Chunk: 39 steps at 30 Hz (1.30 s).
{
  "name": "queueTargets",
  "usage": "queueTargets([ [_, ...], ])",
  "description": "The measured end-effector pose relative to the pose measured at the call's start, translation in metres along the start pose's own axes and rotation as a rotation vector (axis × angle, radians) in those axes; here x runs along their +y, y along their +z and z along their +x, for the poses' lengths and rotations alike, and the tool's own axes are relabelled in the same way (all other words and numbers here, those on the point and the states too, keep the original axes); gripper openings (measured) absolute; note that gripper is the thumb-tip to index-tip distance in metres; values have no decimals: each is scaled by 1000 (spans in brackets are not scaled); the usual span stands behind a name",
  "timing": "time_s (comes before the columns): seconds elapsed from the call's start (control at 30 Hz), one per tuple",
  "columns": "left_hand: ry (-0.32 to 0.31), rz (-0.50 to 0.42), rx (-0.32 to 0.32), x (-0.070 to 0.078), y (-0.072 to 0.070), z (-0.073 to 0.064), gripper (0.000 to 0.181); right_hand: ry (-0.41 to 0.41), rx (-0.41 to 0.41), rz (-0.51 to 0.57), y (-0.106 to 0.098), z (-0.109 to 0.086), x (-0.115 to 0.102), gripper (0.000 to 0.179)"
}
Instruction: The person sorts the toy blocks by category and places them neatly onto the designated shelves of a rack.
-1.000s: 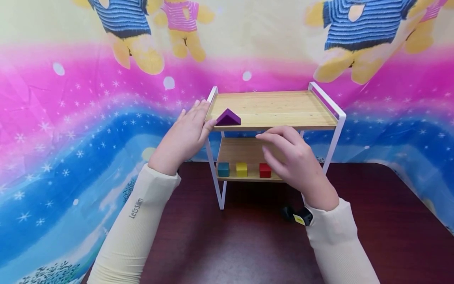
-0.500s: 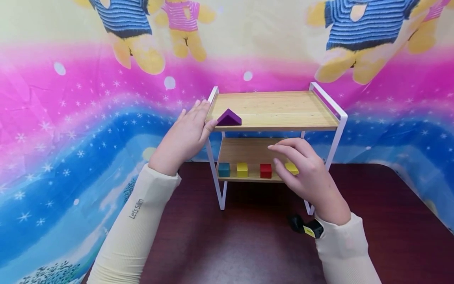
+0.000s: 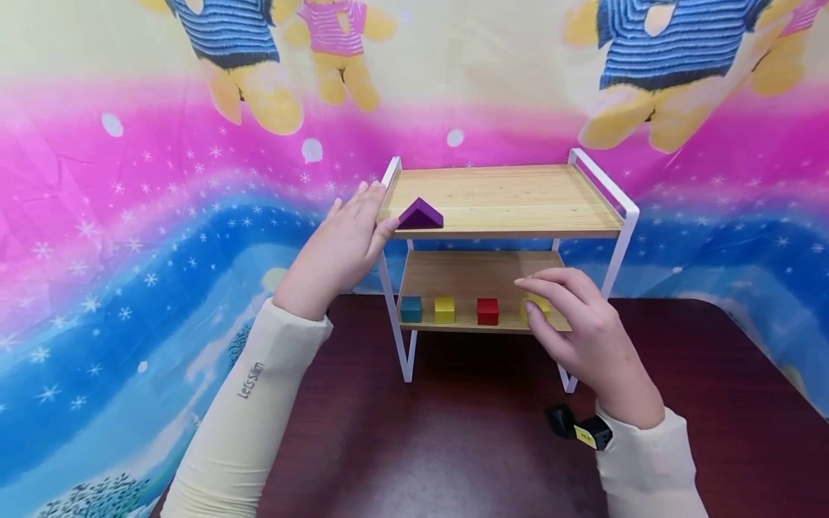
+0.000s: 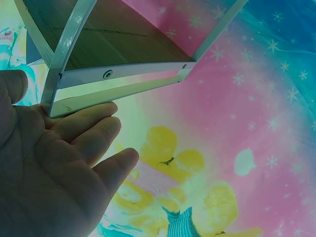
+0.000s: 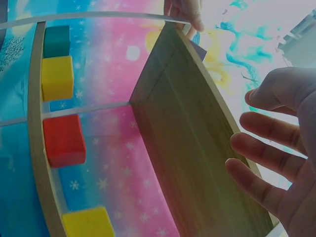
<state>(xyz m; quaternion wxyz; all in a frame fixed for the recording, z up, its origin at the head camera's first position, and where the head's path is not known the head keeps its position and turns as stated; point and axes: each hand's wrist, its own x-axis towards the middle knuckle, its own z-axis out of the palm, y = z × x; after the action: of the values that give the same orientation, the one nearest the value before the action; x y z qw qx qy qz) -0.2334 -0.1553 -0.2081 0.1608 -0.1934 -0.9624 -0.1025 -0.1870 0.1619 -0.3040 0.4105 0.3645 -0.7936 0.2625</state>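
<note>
My left hand (image 3: 340,244) rests on the left rail of the two-tier shelf (image 3: 505,198), its fingers straight. Close by its thumb, a purple triangular block (image 3: 421,215) lies at the top board's front left. In the left wrist view the fingers (image 4: 94,138) touch the white side frame (image 4: 123,74). My right hand (image 3: 592,334) hangs in the air before the shelf's right half, fingers loosely bent, holding nothing. Behind its fingertips sits a yellow cube (image 3: 536,306), partly hidden. Further left on the lower board are a red cube (image 3: 488,311), another yellow cube (image 3: 444,309) and a teal cube (image 3: 411,309).
The shelf stands on a dark red-brown table (image 3: 453,432) with white metal legs (image 3: 404,352). A printed cloth (image 3: 518,93) with bears and snowflakes hangs behind and at both sides. A small black device (image 3: 576,426) is strapped at the right wrist.
My right hand has drawn right and down, away from the shelf's middle, uncovering part of the right yellow cube. The left hand has stayed on the rail.
</note>
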Motion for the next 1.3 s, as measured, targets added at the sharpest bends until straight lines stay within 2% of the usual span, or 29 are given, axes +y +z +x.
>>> queueTargets([
  [0.17, -8, 6, -8, 1, 0, 0, 69, 27, -7, -4, -3, -8, 4, 27],
  [0.37, -15, 4, -22, 2, 2, 2, 70, 53, 32, 4, -7, -16, 7, 29],
  [0.47, -19, 6, -23, 2, 1, 2, 70, 55, 43, -12, -8, -20, 11, 51],
  [0.73, -12, 24, -14, 1, 1, 2, 70, 48, 150, -5, -12, -28, 25, 50],
  [0.97, -28, 33, -26, 1, 0, 2, 69, 108, 174, -19, -17, -36, 32, 53],
  [1.07, -29, 29, -29, 1, 0, 2, 70, 139, 189, -19, -20, -41, 36, 48],
  [1.2, -33, 24, -32, 1, 0, 3, 70, 190, 202, -28, -23, -48, 41, 32],
  [1.3, -34, 25, -33, 1, -1, 2, 70, 231, 211, -45, -26, -53, 47, 29],
])
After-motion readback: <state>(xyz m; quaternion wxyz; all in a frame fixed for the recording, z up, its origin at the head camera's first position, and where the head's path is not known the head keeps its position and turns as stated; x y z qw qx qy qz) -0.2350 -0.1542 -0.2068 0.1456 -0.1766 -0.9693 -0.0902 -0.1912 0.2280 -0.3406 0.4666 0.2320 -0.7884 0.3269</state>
